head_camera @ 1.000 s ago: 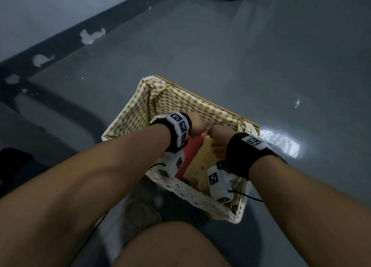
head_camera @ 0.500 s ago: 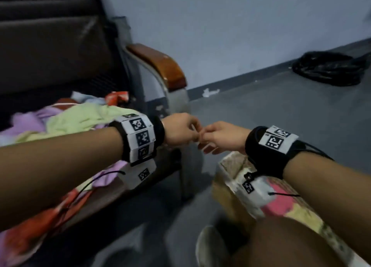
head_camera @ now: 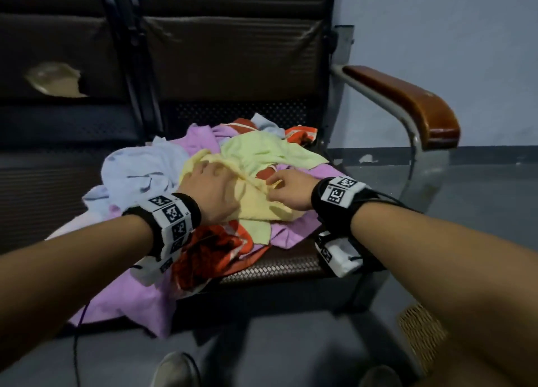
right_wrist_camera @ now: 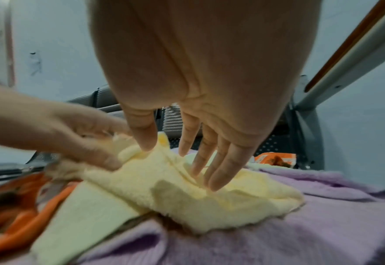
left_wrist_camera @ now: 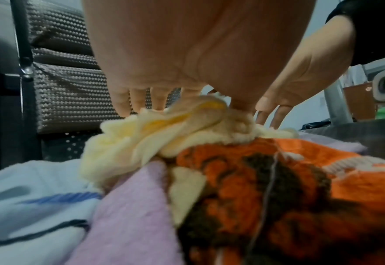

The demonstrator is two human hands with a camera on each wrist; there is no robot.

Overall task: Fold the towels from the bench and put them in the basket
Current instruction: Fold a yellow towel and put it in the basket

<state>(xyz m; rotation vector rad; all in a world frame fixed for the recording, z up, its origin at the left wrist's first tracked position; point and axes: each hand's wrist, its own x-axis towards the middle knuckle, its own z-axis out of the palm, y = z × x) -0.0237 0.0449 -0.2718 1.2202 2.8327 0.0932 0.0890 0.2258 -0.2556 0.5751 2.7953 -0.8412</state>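
Note:
A heap of towels lies on the bench seat [head_camera: 276, 267]: a yellow towel [head_camera: 256, 206] on top, with green [head_camera: 262, 151], light-blue [head_camera: 139, 168], purple [head_camera: 131, 296] and orange patterned [head_camera: 209, 250] ones around it. My left hand [head_camera: 209, 180] grips a bunched part of the yellow towel [left_wrist_camera: 127, 143] between thumb and fingers. Just right of it, my right hand [head_camera: 281, 190] has straight fingers [right_wrist_camera: 209, 170] resting on the same yellow towel [right_wrist_camera: 186, 197]. A corner of the wicker basket [head_camera: 419, 331] shows on the floor at lower right.
The bench's brown armrest [head_camera: 407, 101] on a metal frame rises to the right of the pile, with the dark backrest [head_camera: 233, 52] behind it. A shoe [head_camera: 174, 369] shows on the grey floor below. Thin cables hang from both wrist cameras.
The view has swung from the basket on the floor up to the bench. Both hands left the basket, crossed over empty and now lie on the yellow towel.

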